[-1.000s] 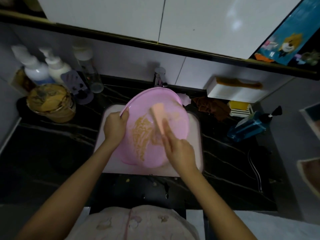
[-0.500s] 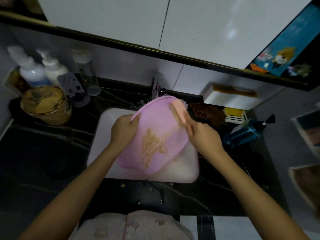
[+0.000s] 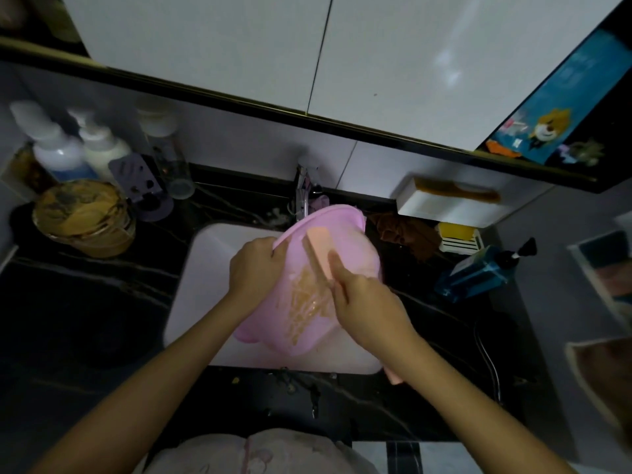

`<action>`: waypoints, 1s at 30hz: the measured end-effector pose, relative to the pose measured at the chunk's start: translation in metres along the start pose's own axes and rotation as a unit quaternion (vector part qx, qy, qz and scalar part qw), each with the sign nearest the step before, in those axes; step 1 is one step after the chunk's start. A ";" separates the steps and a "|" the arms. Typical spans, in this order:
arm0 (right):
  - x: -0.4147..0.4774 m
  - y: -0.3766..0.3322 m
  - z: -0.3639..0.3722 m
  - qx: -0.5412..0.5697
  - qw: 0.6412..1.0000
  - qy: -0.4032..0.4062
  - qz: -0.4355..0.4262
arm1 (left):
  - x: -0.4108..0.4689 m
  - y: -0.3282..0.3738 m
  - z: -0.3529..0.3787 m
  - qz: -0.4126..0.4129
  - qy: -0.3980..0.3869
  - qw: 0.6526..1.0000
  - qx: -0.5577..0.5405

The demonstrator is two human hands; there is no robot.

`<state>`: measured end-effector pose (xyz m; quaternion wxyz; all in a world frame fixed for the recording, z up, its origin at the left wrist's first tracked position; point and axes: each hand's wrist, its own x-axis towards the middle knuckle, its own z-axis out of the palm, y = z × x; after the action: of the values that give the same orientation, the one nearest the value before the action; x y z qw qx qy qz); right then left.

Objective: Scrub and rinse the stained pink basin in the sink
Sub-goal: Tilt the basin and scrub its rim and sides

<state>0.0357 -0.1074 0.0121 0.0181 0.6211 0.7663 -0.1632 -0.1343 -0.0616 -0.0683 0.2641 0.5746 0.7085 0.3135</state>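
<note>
Over sink [image 3: 205,268], tilted pink basin [image 3: 359,265] mid-scrub.
L hand [image 3: 254,268] grips rim, R hand [image 3: 367,302] holds scrubber [image 3: 319,249]; rim could slip under scrub pressure.

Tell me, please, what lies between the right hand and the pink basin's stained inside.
A peach scrubber: the right hand grips it and holds it against the inside of the pink basin, by the brown stain, as seen in the head view.
</note>
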 end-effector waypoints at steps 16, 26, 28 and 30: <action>0.023 0.021 -0.011 0.007 0.988 0.030 0.154 | -0.012 0.001 0.001 -0.001 0.001 1.000 0.007; 0.017 0.045 -0.008 0.052 0.997 0.024 0.055 | -0.019 -0.019 -0.012 0.008 0.023 1.000 -0.004; -0.002 0.033 0.001 0.057 0.998 0.009 -0.033 | -0.018 -0.020 -0.011 0.000 0.029 1.000 -0.005; 0.007 0.047 -0.005 0.012 1.000 0.006 -0.015 | -0.017 -0.017 -0.010 0.003 0.024 1.000 -0.006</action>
<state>0.0803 -0.0913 0.0043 0.0031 0.6107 0.7737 -0.1687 -0.1498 -0.0820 -0.0743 0.2493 0.5673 0.7111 0.3322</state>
